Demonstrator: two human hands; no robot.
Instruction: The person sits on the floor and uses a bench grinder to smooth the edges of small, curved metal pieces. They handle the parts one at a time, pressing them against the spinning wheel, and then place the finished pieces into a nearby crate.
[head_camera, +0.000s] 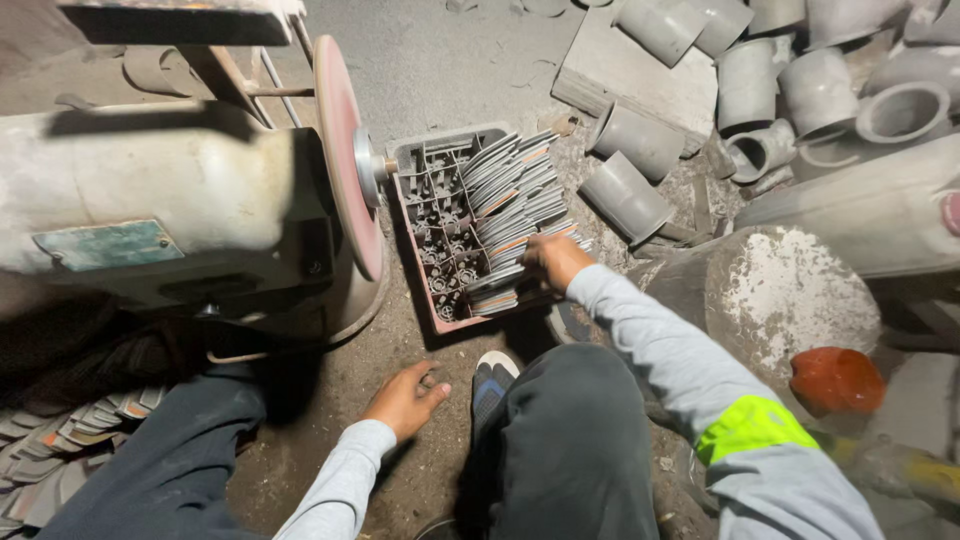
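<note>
Head view: the right hand (553, 258) pinches thin grey metal plates (515, 215) stacked in a reddish plastic crate (418, 262). The left hand (408, 397) rests loosely curled and empty on the ground. A careless tug could topple the leaning stack.

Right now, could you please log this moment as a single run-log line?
right hand: reaching into stacked flat pieces in crate | left hand: resting on ground, empty | grinding wheel: beside crate

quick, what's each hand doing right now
Left hand: empty, loosely curled, hanging near the dirt floor.
Right hand: closed on the flat metal pieces stacked in the crate.
</note>
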